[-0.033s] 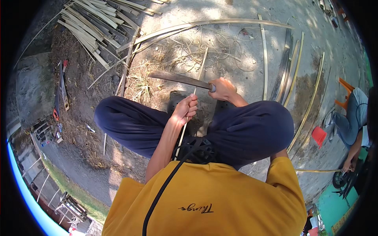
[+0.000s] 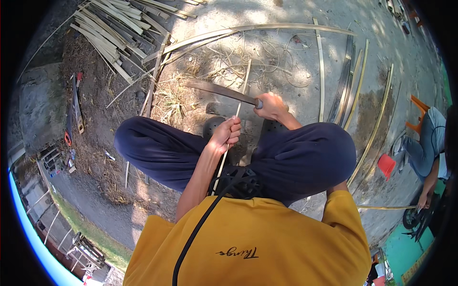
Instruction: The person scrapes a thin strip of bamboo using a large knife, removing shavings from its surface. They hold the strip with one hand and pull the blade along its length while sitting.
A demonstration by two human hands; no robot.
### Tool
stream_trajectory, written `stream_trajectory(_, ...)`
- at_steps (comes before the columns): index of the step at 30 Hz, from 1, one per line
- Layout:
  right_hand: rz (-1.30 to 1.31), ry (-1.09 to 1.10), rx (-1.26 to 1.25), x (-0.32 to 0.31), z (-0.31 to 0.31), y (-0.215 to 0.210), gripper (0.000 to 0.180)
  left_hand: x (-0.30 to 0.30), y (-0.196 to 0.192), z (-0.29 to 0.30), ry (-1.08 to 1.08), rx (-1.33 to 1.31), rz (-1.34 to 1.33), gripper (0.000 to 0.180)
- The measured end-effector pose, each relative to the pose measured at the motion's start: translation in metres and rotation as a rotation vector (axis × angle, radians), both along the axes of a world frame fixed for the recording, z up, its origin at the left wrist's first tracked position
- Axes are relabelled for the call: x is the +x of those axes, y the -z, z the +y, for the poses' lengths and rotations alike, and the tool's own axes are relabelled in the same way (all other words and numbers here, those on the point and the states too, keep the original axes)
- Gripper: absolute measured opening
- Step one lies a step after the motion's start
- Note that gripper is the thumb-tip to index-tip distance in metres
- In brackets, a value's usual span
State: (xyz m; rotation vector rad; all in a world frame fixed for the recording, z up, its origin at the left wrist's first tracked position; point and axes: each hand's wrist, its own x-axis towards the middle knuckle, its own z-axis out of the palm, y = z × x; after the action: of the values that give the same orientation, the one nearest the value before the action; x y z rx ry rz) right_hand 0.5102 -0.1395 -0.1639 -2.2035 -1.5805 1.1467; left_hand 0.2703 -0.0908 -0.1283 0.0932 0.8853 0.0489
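Note:
My left hand (image 2: 226, 133) is closed in a fist around a thin, pale bamboo strip (image 2: 246, 78). The strip's near end passes back between my thighs toward my waist, and its far end points away over the ground. In my right hand (image 2: 274, 106) is the handle of a machete (image 2: 224, 92). Its long dark blade lies across the strip just beyond my left fist, pointing left. The blade's tip is blurred by motion. Whether the edge bites into the strip, I cannot tell.
Split bamboo slats (image 2: 107, 35) are piled at the far left. Long strips (image 2: 321, 71) lie ahead and to the right. A handsaw (image 2: 76, 107) rests on the left ground. Near a red container (image 2: 386, 165), another person (image 2: 424, 152) sits at the right holding a strip.
The machete's tip has swung slightly away from me and to the right. My right hand has shifted a little with it, while my left hand stays almost in place.

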Motion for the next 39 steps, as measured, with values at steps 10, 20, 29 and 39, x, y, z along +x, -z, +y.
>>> stream_trajectory(10,0.095,-0.143,-0.001,-0.016,-0.015,-0.022,0.028,-0.019,-0.002,-0.018,0.034,-0.012,0.026,0.023)
stream_trajectory(20,0.104,0.046,0.030,-0.002,-0.009,0.006,0.031,-0.004,-0.011,-0.015,0.081,0.009,0.075,0.022)
stream_trajectory(29,0.088,-0.116,-0.073,-0.009,-0.013,-0.001,0.036,-0.011,-0.008,-0.015,0.071,-0.021,0.069,0.026)
stream_trajectory(39,0.050,-0.048,-0.006,-0.020,-0.015,-0.014,0.036,-0.011,-0.005,-0.011,0.049,-0.041,0.035,0.025)
